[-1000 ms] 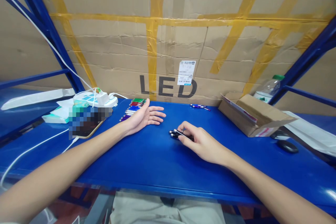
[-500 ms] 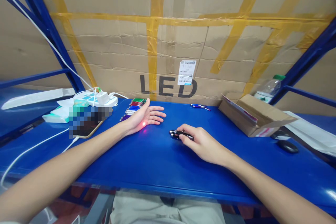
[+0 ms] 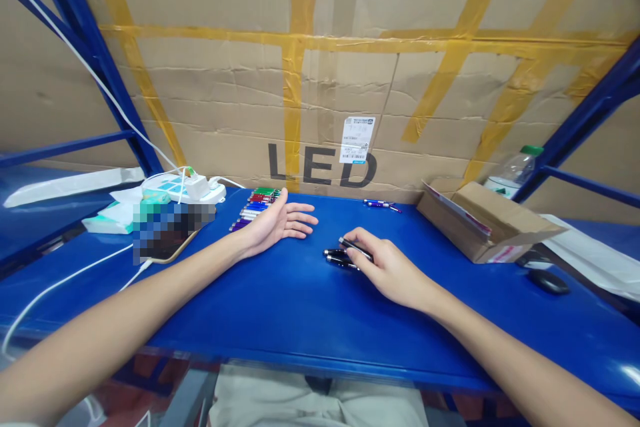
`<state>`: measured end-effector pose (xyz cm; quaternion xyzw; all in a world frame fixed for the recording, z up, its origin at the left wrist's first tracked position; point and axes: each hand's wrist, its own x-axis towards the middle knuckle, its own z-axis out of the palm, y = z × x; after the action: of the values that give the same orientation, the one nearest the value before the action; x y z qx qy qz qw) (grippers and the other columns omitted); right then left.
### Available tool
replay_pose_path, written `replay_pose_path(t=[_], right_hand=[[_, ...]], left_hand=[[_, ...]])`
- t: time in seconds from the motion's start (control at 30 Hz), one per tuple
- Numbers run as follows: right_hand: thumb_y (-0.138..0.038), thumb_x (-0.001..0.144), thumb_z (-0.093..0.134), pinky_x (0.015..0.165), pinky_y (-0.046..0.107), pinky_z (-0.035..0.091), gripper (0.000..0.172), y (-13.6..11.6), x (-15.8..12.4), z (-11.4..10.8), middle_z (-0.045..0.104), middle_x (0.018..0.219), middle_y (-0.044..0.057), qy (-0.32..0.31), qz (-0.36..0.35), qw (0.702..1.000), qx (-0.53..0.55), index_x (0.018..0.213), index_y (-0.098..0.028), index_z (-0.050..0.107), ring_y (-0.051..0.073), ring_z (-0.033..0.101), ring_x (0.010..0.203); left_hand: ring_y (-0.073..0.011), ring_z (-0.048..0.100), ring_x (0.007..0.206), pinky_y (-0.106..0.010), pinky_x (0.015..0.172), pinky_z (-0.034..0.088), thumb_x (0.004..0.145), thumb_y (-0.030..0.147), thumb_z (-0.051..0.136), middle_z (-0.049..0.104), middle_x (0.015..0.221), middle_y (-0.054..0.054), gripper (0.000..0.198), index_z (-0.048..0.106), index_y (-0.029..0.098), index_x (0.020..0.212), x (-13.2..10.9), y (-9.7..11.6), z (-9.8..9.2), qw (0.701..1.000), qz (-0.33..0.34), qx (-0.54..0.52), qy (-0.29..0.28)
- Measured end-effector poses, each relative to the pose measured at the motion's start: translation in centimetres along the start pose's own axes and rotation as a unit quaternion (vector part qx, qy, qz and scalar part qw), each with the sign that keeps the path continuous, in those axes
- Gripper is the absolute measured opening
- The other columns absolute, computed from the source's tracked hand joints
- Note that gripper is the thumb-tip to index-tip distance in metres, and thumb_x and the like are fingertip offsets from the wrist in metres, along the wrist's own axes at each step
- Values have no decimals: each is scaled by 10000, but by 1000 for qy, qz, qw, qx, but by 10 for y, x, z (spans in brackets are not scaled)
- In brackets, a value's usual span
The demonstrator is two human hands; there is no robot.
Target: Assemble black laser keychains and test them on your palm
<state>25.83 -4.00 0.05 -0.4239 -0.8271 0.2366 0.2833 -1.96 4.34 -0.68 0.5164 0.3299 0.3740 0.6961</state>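
My left hand rests palm turned to the right on the blue table, fingers spread and holding nothing. A row of coloured pens, green, red, blue, white and purple, lies just behind it, partly hidden by the hand. To the right, my right hand pinches a black laser pen, its silver tip pointing left. Beneath that pen, two more black pens lie on the table side by side, their right ends hidden by my fingers. No red light shows on my left hand.
Blue pens lie at the table's back. An open cardboard box, a black mouse-like object and a green-capped bottle are on the right. A phone, tissue pack and power strip with cables sit left.
The red light spot on my left hand has gone out. My right hand has raised and tilted the held laser pen away from the other black pens. My left hand stays put.
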Motion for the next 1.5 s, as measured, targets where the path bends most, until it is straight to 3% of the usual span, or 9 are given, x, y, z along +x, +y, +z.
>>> replay_pose_path(t=[0.23, 0.43, 0.6, 0.77, 0.93, 1.1, 1.27, 1.4, 1.5], right_hand=[[-358, 1064, 490, 689, 300, 429, 205, 1, -1, -2, 761, 906, 13, -68, 4, 998, -5, 1088, -238, 654, 187, 654, 736], [-409, 1080, 468, 700, 313, 418, 216, 4, 1, -1, 750, 901, 11, 17, 40, 999, -21, 1107, -248, 610, 203, 654, 748], [-413, 1070, 466, 698, 313, 414, 228, 4, 1, 0, 746, 896, 14, -19, 36, 999, -2, 1071, -244, 619, 199, 645, 744], [-407, 1061, 468, 678, 309, 390, 220, 3, 1, -1, 735, 864, 9, 18, 56, 998, -24, 1066, -246, 618, 199, 628, 725], [-380, 1041, 475, 661, 306, 387, 218, 1, 0, -1, 744, 858, 10, -49, 56, 997, -33, 1049, -249, 650, 198, 628, 707], [-410, 1062, 461, 673, 311, 389, 231, 2, 0, -2, 729, 845, 3, 20, 77, 996, -29, 1080, -245, 622, 198, 626, 716], [-410, 1070, 490, 678, 300, 406, 226, 0, -2, -1, 731, 878, -8, -26, 37, 999, 7, 1065, -250, 650, 182, 620, 729], [-407, 1078, 490, 700, 305, 412, 219, 0, -1, -2, 738, 901, -4, 15, 41, 999, 3, 1077, -246, 637, 183, 631, 749], [-397, 1072, 498, 698, 305, 416, 221, 0, -1, -2, 731, 893, -3, -14, 50, 999, 8, 1045, -236, 648, 181, 619, 751]], left_hand=[[-259, 754, 989, -350, 891, 597, 1071, 763, 236, 771, 1247, -209, 847, 724, 116, 1316, 0, -1, 0, 1000, -1, 2, 3], [-253, 750, 985, -350, 903, 588, 1078, 753, 230, 771, 1252, -205, 838, 720, 120, 1326, -1, 0, 1, 1000, -3, 7, 4], [-259, 749, 993, -357, 913, 583, 1074, 756, 272, 775, 1235, -205, 821, 724, 117, 1321, -2, 0, 1, 1000, -4, -2, 7], [-251, 753, 975, -358, 911, 584, 1078, 748, 282, 774, 1244, -210, 811, 719, 114, 1332, -1, -1, -1, 1000, 0, -2, -6], [-263, 750, 987, -371, 910, 589, 1073, 758, 268, 767, 1251, -219, 831, 726, 106, 1311, 1, -2, -2, 1000, 5, -6, -5], [-257, 755, 983, -355, 898, 589, 1079, 751, 248, 772, 1245, -213, 835, 725, 110, 1320, 1, -1, -1, 1000, -5, -1, 2], [-264, 756, 986, -368, 910, 591, 1079, 745, 275, 773, 1241, -218, 818, 729, 107, 1313, -1, 0, 0, 1000, 1, -2, 3], [-257, 756, 980, -356, 901, 590, 1076, 752, 267, 775, 1240, -214, 824, 726, 113, 1322, 0, -1, -1, 1000, -4, -3, 3], [-260, 753, 989, -362, 910, 590, 1078, 748, 268, 767, 1254, -221, 824, 720, 106, 1327, 0, -1, -2, 1000, -1, -2, -1]])
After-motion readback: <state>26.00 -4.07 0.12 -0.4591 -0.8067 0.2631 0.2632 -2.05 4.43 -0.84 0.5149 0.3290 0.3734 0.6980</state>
